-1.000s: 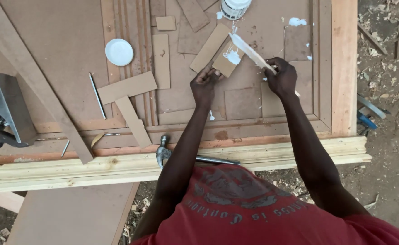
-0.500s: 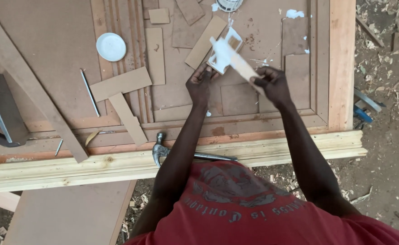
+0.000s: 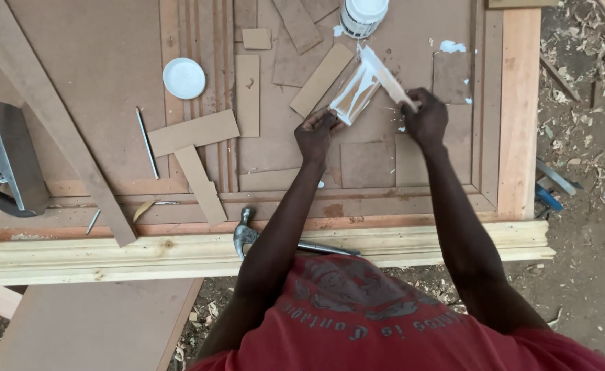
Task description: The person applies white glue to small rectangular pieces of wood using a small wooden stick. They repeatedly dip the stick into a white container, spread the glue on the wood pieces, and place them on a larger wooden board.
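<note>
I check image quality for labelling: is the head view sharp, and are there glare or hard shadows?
Head view: even, soft daylight, no hard shadows; left hand and right hand sharp; wet white glue on the strip slightly bright; hammer clear; edges mildly bent by the wide lens.

left hand [image 3: 315, 136]: fingers pinched, arm extended | right hand [image 3: 426, 120]: fingers clenched, arm extended

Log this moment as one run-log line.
left hand: holds small glue-streaked brown board piece | right hand: spreads white glue with thin wooden stick | white glue tub behind
</note>
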